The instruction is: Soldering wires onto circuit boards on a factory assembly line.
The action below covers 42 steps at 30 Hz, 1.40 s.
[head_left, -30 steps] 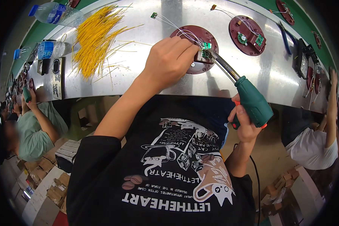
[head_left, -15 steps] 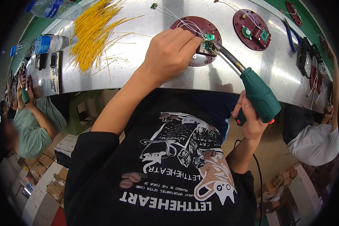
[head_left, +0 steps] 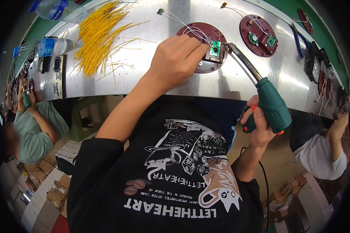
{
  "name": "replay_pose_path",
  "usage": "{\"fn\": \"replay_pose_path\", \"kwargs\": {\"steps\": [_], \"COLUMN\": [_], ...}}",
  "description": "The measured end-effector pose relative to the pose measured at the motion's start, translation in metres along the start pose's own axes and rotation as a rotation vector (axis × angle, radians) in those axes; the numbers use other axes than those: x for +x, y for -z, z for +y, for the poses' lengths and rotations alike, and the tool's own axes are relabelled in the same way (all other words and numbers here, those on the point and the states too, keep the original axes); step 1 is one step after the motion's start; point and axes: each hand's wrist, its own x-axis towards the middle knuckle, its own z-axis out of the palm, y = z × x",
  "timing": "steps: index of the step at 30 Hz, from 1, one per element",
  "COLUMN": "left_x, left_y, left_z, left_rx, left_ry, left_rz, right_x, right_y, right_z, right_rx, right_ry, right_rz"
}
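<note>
My right hand (head_left: 259,134) is wrapped round the handle of a green soldering gun (head_left: 274,105). A red trigger shows by its index finger. The gun's long metal tip points up and left, ending just right of a small green circuit board (head_left: 215,49), apart from it. This board sits on a dark red round plate (head_left: 205,70) with thin white wires (head_left: 196,30) running across it. My left hand (head_left: 177,64) is closed in a pinch over the plate's left side, close to the board. Its fingertips and whatever they hold are hidden.
A second red round plate (head_left: 256,52) with wires lies right of the first. Yellow wires (head_left: 99,40) are heaped at left, beside plastic bottles (head_left: 52,46) and a phone (head_left: 59,77). Blue-handled pliers (head_left: 298,40) lie at right. Other people work at both sides.
The soldering gun's tip has drawn back to the right, off the board, and the gun sits slightly lower. My left hand stays pinched at the plate. The board is in fuller view.
</note>
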Motion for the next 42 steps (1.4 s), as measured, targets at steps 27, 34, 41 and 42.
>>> {"fn": "replay_pose_path", "kwargs": {"steps": [27, 34, 41, 42], "left_x": [0.001, 0.001, 0.003, 0.003], "left_y": [0.002, 0.002, 0.003, 0.003], "left_z": [0.001, 0.001, 0.001, 0.001], "left_rx": [0.015, 0.017, 0.015, 0.012], "left_ry": [-0.04, -0.059, -0.072, -0.072], "left_rz": [-0.049, -0.046, -0.04, -0.039], "right_x": [0.003, 0.002, 0.003, 0.001], "right_y": [0.004, 0.006, 0.002, 0.0], "right_z": [-0.006, -0.007, -0.009, -0.008], "right_rx": [-0.04, -0.035, 0.047, 0.123], "right_ry": [-0.087, -0.136, -0.133, -0.116], "right_rz": [-0.133, -0.135, -0.066, -0.001]}}
